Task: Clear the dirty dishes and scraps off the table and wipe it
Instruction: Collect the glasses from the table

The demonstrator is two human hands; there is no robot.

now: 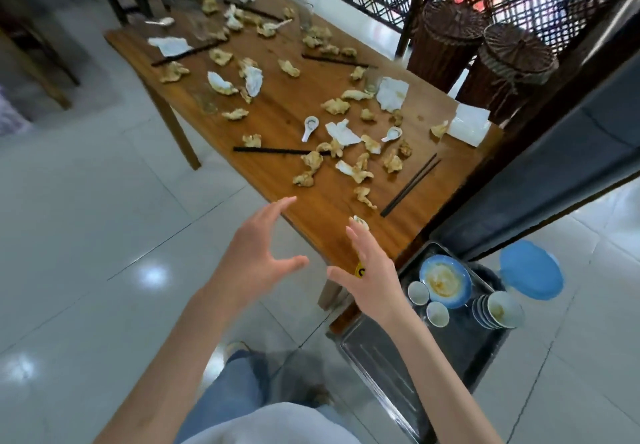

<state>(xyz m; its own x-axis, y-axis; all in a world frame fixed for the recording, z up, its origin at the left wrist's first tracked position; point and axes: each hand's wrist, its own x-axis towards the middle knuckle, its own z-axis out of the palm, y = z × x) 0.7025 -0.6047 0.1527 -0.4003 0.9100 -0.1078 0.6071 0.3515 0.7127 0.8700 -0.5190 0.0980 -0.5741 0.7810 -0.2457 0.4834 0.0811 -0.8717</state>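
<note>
Wooden table [287,121] ran from near right to far left, scattered with crumpled napkins [391,94], food scraps [311,163], black chopsticks [410,185], white spoons [309,128] and a few clear glasses [372,80]. We held both hands above the near edge, neither touching anything. Our left hand [256,249] had its fingers spread and lightly bent, holding nothing. Our right hand [370,270] was likewise open and empty, fingers extended toward a small scrap [360,222] at the table's near corner; a yellow tag [360,271] sat at its knuckles.

Right of the table and lower down, a metal tray [381,357] carried a soiled blue plate [445,281], two small cups [427,303] and a stack of bowls [498,310] — so we judged the crockery largely cleared, with scraps, utensils and glasses still to go and the wiping not yet begun.

Risks we noted:
- Sweeping scraps toward the near edge could drop them on the tiled floor [86,236], since nothing was seen there to catch them.
- Glasses were hard to see against the wood — a broad sweep could tip one.
- Chopsticks would likely roll off if nudged.
- The stacked bowls sat close to the tray's right rim; adding more on that side might topple them.
- Greasy napkins could smear the wood if dragged.
</note>
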